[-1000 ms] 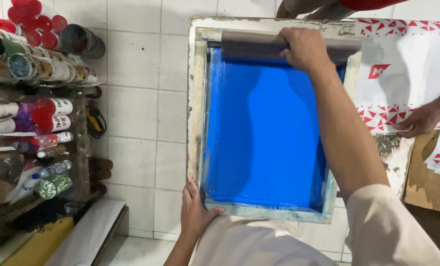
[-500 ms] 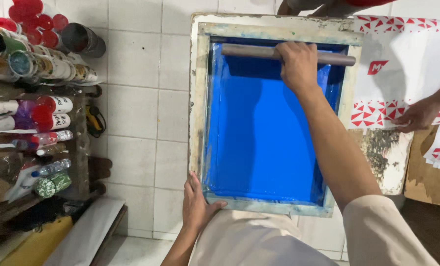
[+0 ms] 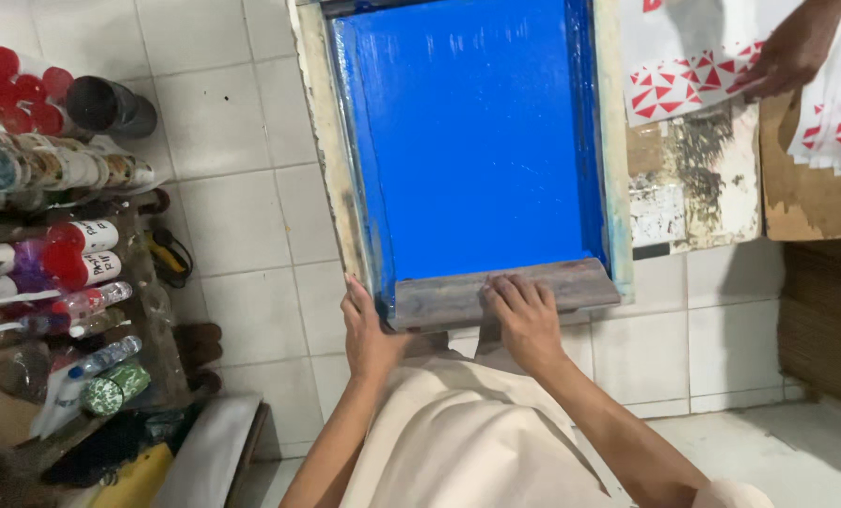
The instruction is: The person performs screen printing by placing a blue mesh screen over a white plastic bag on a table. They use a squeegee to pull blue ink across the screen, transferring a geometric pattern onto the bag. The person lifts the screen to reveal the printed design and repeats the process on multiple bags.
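Wooden squeegee (image 3: pixel 505 293), gripped by the right hand (image 3: pixel 524 320), has come down the blue screen (image 3: pixel 477 141) from its far end.

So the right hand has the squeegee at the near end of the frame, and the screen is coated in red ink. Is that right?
Not quite. The head view shows the ink on the screen is blue, not red. The rest holds: the right hand rests on the squeegee at the near end of the frame, with the left hand at the near left corner.
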